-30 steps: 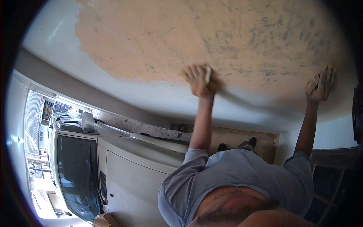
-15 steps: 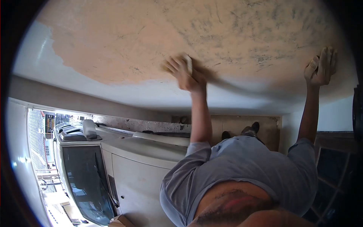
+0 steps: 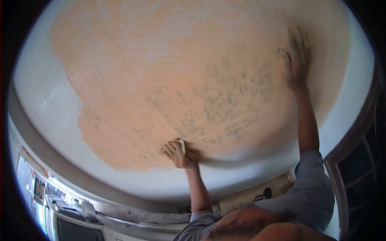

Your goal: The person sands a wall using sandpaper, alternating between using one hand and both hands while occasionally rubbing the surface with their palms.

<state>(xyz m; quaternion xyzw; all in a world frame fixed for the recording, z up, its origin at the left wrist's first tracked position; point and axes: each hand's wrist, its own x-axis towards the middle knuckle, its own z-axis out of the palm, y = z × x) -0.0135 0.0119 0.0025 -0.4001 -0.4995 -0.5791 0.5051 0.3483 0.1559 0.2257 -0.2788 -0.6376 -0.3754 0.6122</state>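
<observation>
In front of me is a wall with a broad peach-coloured coat [image 3: 132, 92], scuffed with dark marks near its middle. My left hand [image 3: 179, 156] presses against the lower part of this coat. It is closed on a pale folded piece of sandpaper [image 3: 182, 146], whose edge shows between thumb and fingers. Higher up at the right, my right hand [image 3: 297, 66] lies against the coated wall with its fingers spread and slightly blurred. Nothing shows in it.
White wall [image 3: 48, 100] borders the peach coat. A light-coloured vehicle [image 3: 76, 227] stands below at the left. Beneath my arms the floor and a shoe [image 3: 263, 194] show. A dark-framed grille [image 3: 356, 168] is at the right.
My view has tilted up, so more wall shows and the vehicle sits lower. My right hand has moved higher on the wall. The left keeps the sandpaper against the coat's lower part.
</observation>
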